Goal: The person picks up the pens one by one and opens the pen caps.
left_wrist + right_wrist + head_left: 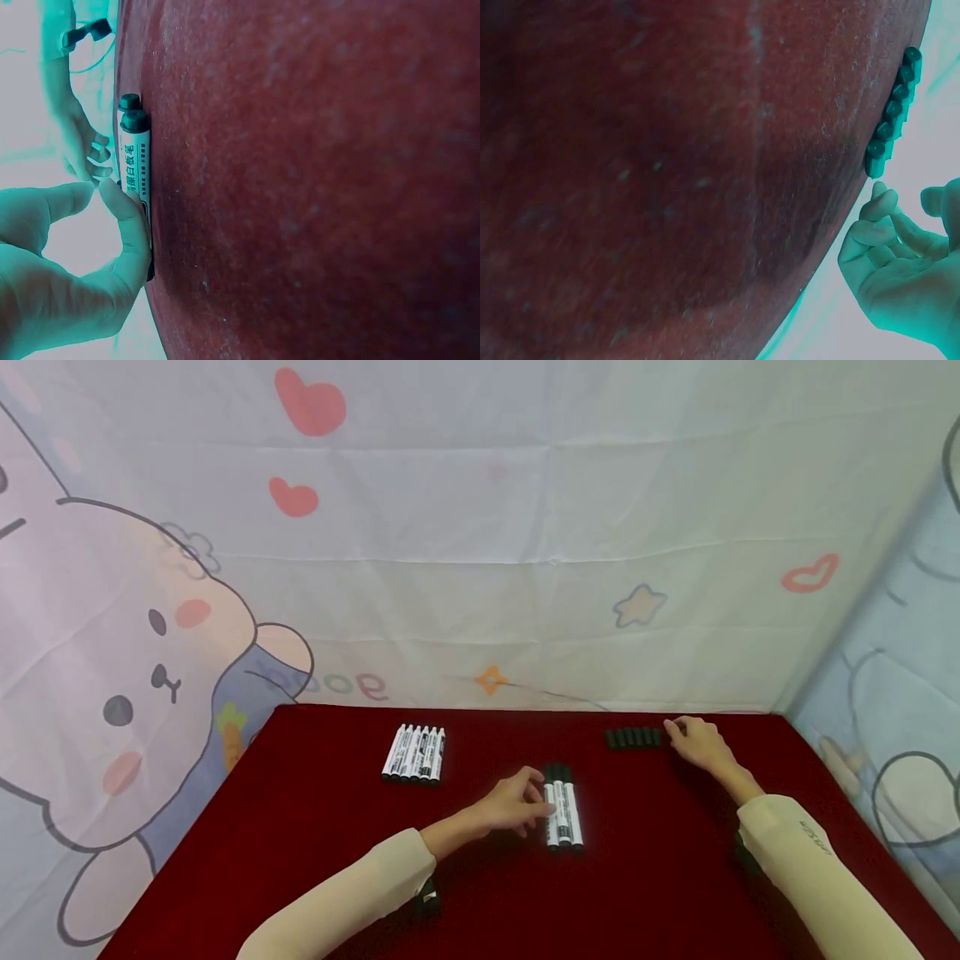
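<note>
watching this, we'd worry about our left hand [514, 802] — fingers loose, no grip, right at the three capped markers [562, 814] — brushing that row and rolling it apart, or our relaxed right hand [701, 743] knocking the black caps [638, 737] just beside it.

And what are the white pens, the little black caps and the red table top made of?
The pens are probably plastic: smooth white bodies with dark print. The caps look like plastic too, smooth and dark with neat round ends. The table top seems covered in cloth, dull and a bit fuzzy, with lint-like specks; maybe velvet or felt, I can't tell.
</note>
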Action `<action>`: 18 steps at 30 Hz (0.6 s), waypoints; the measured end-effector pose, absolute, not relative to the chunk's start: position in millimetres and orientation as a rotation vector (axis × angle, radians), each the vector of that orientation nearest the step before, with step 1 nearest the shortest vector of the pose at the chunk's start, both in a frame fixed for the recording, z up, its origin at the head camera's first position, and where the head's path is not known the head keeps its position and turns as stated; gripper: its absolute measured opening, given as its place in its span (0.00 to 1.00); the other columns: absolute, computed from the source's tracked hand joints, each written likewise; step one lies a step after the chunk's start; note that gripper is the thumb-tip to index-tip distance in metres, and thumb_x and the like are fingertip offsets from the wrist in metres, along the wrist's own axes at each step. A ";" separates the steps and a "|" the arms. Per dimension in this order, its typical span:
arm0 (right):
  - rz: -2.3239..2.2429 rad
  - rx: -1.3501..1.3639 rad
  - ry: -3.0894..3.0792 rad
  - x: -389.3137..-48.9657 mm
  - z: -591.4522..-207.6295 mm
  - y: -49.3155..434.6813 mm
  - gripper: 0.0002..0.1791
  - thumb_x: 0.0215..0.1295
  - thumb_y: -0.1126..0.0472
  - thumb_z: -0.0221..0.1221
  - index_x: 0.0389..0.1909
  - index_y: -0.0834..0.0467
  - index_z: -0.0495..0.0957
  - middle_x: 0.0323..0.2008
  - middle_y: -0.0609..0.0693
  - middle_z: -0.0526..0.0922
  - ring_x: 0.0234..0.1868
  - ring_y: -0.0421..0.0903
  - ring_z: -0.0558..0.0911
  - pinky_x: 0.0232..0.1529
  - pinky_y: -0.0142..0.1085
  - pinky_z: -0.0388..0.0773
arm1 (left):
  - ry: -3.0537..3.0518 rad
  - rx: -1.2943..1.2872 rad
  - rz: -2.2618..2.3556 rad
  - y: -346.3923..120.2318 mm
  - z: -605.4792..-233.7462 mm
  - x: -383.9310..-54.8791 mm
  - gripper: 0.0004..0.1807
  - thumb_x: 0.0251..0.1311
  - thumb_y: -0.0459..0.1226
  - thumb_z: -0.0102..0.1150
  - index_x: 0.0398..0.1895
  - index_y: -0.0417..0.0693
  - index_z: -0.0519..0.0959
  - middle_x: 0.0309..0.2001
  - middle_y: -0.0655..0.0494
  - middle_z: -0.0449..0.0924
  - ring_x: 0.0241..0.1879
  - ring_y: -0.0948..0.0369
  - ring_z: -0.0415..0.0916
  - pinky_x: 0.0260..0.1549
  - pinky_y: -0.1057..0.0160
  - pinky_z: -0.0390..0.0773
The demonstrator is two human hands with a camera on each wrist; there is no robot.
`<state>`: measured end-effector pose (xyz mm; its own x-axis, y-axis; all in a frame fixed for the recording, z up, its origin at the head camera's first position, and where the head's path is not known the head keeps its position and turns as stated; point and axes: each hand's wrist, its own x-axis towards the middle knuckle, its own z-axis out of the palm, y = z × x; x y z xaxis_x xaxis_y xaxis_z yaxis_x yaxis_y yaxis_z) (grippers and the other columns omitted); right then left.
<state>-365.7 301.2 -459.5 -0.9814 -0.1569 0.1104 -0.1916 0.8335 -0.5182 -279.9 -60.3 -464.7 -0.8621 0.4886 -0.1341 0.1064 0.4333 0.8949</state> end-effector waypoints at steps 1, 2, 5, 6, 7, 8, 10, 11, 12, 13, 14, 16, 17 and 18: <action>0.849 0.292 -2.946 -364.3 -458.5 302.2 0.28 0.83 0.56 0.43 0.58 0.81 0.72 0.39 0.70 0.86 0.36 0.61 0.86 0.39 0.54 0.83 | 2.321 0.502 1.402 -58.9 -464.7 -281.1 0.31 0.66 0.37 0.65 0.67 0.34 0.65 0.42 0.46 0.81 0.27 0.61 0.79 0.24 0.63 0.84; 0.857 0.303 -2.948 -362.8 -457.7 303.1 0.27 0.83 0.57 0.44 0.58 0.81 0.72 0.39 0.70 0.86 0.35 0.59 0.86 0.37 0.51 0.84 | 2.327 0.500 1.394 -57.6 -465.1 -282.1 0.31 0.66 0.37 0.66 0.67 0.34 0.65 0.42 0.46 0.81 0.27 0.61 0.79 0.24 0.63 0.84; 0.887 0.337 -2.958 -358.1 -456.1 304.0 0.25 0.82 0.58 0.45 0.57 0.79 0.73 0.37 0.68 0.86 0.30 0.51 0.84 0.30 0.42 0.81 | 2.341 0.503 1.367 -54.1 -467.0 -283.7 0.32 0.65 0.36 0.66 0.67 0.34 0.65 0.42 0.47 0.81 0.27 0.62 0.78 0.24 0.64 0.84; 0.907 0.346 -2.958 -356.5 -455.9 303.3 0.24 0.82 0.58 0.46 0.57 0.78 0.73 0.37 0.67 0.86 0.29 0.49 0.83 0.28 0.40 0.79 | 2.348 0.504 1.363 -53.0 -468.2 -283.8 0.31 0.65 0.35 0.66 0.67 0.33 0.65 0.41 0.47 0.81 0.26 0.62 0.78 0.23 0.64 0.84; 0.921 0.357 -2.958 -355.1 -455.9 302.9 0.24 0.82 0.58 0.46 0.57 0.78 0.74 0.36 0.66 0.86 0.28 0.47 0.83 0.28 0.38 0.79 | 2.354 0.509 1.356 -52.4 -469.7 -284.1 0.32 0.65 0.35 0.66 0.67 0.33 0.64 0.40 0.47 0.80 0.26 0.62 0.77 0.22 0.64 0.83; 0.930 0.366 -2.955 -354.0 -456.2 301.9 0.23 0.82 0.58 0.46 0.56 0.77 0.75 0.35 0.64 0.86 0.28 0.45 0.82 0.28 0.37 0.78 | 2.362 0.515 1.352 -52.0 -471.1 -284.1 0.33 0.64 0.34 0.67 0.67 0.32 0.63 0.40 0.47 0.80 0.26 0.62 0.76 0.22 0.65 0.83; 0.935 0.394 -2.946 -352.1 -455.5 299.1 0.22 0.82 0.58 0.46 0.54 0.75 0.76 0.34 0.62 0.86 0.27 0.43 0.81 0.27 0.37 0.77 | 2.383 0.523 1.348 -51.5 -472.3 -283.5 0.34 0.62 0.32 0.68 0.67 0.31 0.62 0.39 0.47 0.80 0.25 0.63 0.75 0.20 0.65 0.82; 0.934 0.406 -2.943 -351.3 -454.5 297.3 0.22 0.82 0.58 0.46 0.54 0.75 0.76 0.33 0.61 0.85 0.26 0.43 0.80 0.27 0.37 0.76 | 2.393 0.525 1.344 -51.4 -472.2 -283.1 0.36 0.60 0.31 0.68 0.67 0.31 0.62 0.39 0.47 0.79 0.24 0.63 0.75 0.19 0.66 0.81; 0.928 0.420 -2.939 -350.4 -452.9 295.4 0.22 0.82 0.58 0.46 0.54 0.74 0.76 0.33 0.61 0.86 0.27 0.44 0.80 0.27 0.37 0.76 | 2.399 0.527 1.343 -51.2 -472.3 -282.8 0.37 0.59 0.31 0.69 0.68 0.31 0.61 0.39 0.47 0.79 0.24 0.63 0.74 0.19 0.66 0.81; 0.916 0.434 -2.937 -349.7 -450.9 293.3 0.22 0.82 0.57 0.46 0.55 0.74 0.76 0.33 0.60 0.86 0.27 0.44 0.81 0.27 0.37 0.75 | 2.405 0.531 1.340 -50.9 -471.5 -282.4 0.38 0.58 0.30 0.69 0.69 0.30 0.60 0.39 0.47 0.79 0.24 0.62 0.74 0.19 0.66 0.81; 0.900 0.449 -2.934 -348.6 -448.3 290.6 0.22 0.83 0.57 0.46 0.54 0.74 0.76 0.32 0.59 0.85 0.27 0.44 0.80 0.27 0.37 0.74 | 2.413 0.532 1.340 -50.2 -470.2 -281.7 0.39 0.57 0.30 0.69 0.69 0.30 0.60 0.38 0.46 0.79 0.24 0.62 0.74 0.18 0.65 0.81; 0.891 0.488 -2.936 -346.5 -442.5 285.6 0.22 0.83 0.57 0.46 0.55 0.73 0.76 0.32 0.60 0.85 0.26 0.45 0.80 0.27 0.36 0.73 | 2.426 0.541 1.332 -48.2 -468.1 -281.3 0.40 0.57 0.29 0.69 0.70 0.29 0.59 0.37 0.46 0.79 0.23 0.62 0.74 0.18 0.65 0.81; 0.885 0.509 -2.937 -345.8 -440.2 283.3 0.21 0.83 0.58 0.46 0.55 0.73 0.77 0.31 0.60 0.85 0.25 0.44 0.80 0.26 0.35 0.74 | 2.434 0.549 1.327 -47.0 -467.5 -281.4 0.40 0.57 0.29 0.69 0.70 0.28 0.59 0.37 0.46 0.79 0.23 0.62 0.74 0.17 0.64 0.81; 0.880 0.540 -2.935 -345.0 -437.9 280.8 0.21 0.83 0.58 0.45 0.56 0.73 0.77 0.31 0.59 0.85 0.25 0.44 0.79 0.26 0.34 0.74 | 2.443 0.562 1.321 -45.6 -467.1 -281.6 0.41 0.57 0.29 0.68 0.70 0.28 0.58 0.37 0.46 0.79 0.23 0.62 0.74 0.17 0.64 0.81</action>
<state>-345.0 280.8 -437.9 -0.9394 -0.3186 0.1267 -0.3358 0.7798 -0.5284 -281.6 -45.6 -467.1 -0.8761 0.4754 -0.0808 0.1928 0.4990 0.8449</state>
